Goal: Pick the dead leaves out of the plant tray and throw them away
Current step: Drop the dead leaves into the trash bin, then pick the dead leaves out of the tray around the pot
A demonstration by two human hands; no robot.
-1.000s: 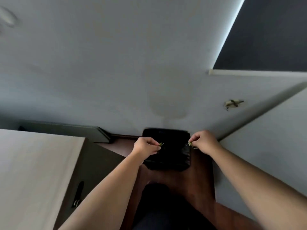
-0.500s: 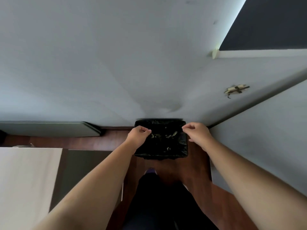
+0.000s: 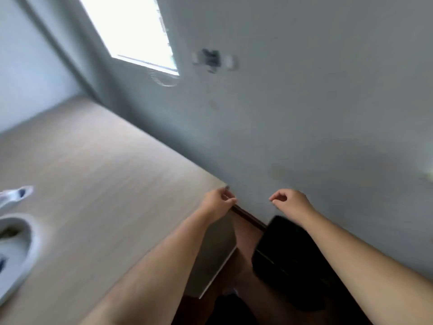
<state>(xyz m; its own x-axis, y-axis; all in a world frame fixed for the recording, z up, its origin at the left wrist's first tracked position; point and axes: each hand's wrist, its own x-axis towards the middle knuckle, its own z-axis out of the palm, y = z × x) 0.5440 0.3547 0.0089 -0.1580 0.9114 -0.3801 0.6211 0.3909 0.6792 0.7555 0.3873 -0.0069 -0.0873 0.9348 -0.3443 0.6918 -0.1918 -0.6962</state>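
My left hand (image 3: pixel 218 202) hovers over the far right corner of the wooden table (image 3: pixel 98 184), fingers curled with thumb against forefinger; no leaf shows in it. At the same height my right hand (image 3: pixel 290 202) hangs in front of the wall, loosely curled, nothing visible in it. The black-lined bin (image 3: pixel 288 254) stands on the floor below my right forearm; its contents are hidden. The white plant tray (image 3: pixel 21 249) lies at the table's left edge, blurred, with something dark green inside.
A small white object (image 3: pixel 16 195) lies on the table behind the tray. The grey wall (image 3: pixel 304 113) runs along the table's far side, with a bright window (image 3: pixel 131 31) at upper left. Dark wooden floor (image 3: pixel 243 249) shows between table and bin.
The view has swung left from the bin to the table. Both hands have lifted off the bin's rim and moved left; the small leaves pinched a second ago are gone from the fingers.
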